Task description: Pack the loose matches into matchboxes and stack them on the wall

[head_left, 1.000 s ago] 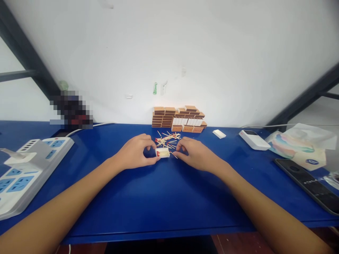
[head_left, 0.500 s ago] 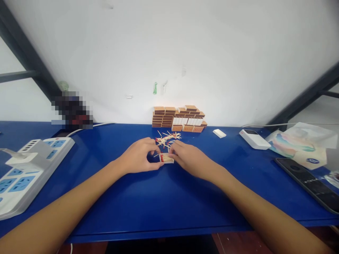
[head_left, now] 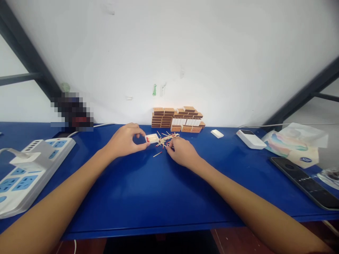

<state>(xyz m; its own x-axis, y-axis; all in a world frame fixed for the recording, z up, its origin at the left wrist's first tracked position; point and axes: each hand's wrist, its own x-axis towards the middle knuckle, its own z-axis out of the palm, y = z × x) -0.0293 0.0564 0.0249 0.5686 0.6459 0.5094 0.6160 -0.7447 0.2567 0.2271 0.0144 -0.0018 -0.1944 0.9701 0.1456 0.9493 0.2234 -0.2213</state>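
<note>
Between its thumb and fingers, my left hand (head_left: 129,140) grips a small white matchbox tray (head_left: 152,138) that holds red-tipped matches. Loose matches (head_left: 168,136) lie in a pile on the blue table, right of the tray. At the pile's near right side is my right hand (head_left: 182,151), its fingers bent together close to the matches; whether a match is between the fingertips is too small to tell. One single match (head_left: 157,154) lies apart, nearer the front. Behind the pile, stacked matchboxes (head_left: 162,118) stand against the wall.
A large white power strip (head_left: 39,173) with a plug occupies the left side of the blue table (head_left: 159,197). To the right are a small white block (head_left: 217,133), a white device (head_left: 251,139), a plastic packet (head_left: 291,143) and a black phone (head_left: 304,181).
My left hand has moved left and farther back with the tray. My right hand has let go of the tray's right side and its fingertips are now at the loose matches.
</note>
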